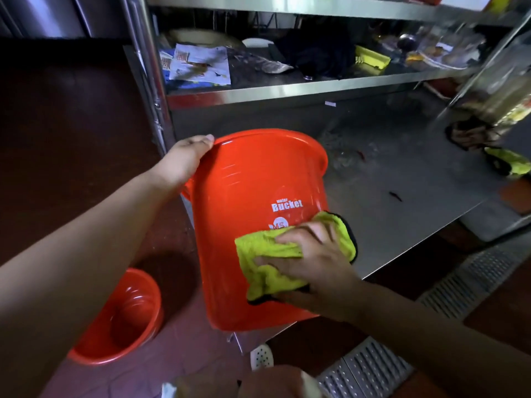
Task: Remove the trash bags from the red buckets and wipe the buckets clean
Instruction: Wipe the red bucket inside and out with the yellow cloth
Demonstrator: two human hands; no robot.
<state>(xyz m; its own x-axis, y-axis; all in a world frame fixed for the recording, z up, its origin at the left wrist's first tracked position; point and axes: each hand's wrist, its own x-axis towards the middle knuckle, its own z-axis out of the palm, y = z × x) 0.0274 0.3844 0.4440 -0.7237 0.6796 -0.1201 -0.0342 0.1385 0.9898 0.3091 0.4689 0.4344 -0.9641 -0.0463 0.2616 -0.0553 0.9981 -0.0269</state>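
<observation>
Lower left of frame: a second red bucket (120,320) sat on the dark floor, mouth up, no bag visible inside, well apart from both hands. Left-centre: the left hand (184,159) gripped the rim of the held red bucket (253,225) at its upper-left edge, thumb over the lip, fingers hidden on the far side, so a closed hold on the rim. That bucket filled frame centre, tipped w/ its mouth toward the upper part of the frame & base toward the lower edge; long axis ran roughly top-to-bottom, leaning slightly left at the base. It seemed propped on the corner of the steel table (402,196), tho the contact itself was hidden. No bag seen on it. Right of centre, low on the outer wall just under the white label: the right hand (313,262) pressed a yellow-green cloth (273,254) flat to the bucket, fingers spread & mostly straight, thumb under the cloth's lower edge — a pressing hold, not a fist. Key relation: cloth sat near the base end, rim grip at the opposite end, so unwiped wall lay up & left from the cloth, along the axis toward the left hand. Judging by that, right hand was the working one, left only steadied. Far right: another yellow cloth (508,162) lay at the table edge.
</observation>
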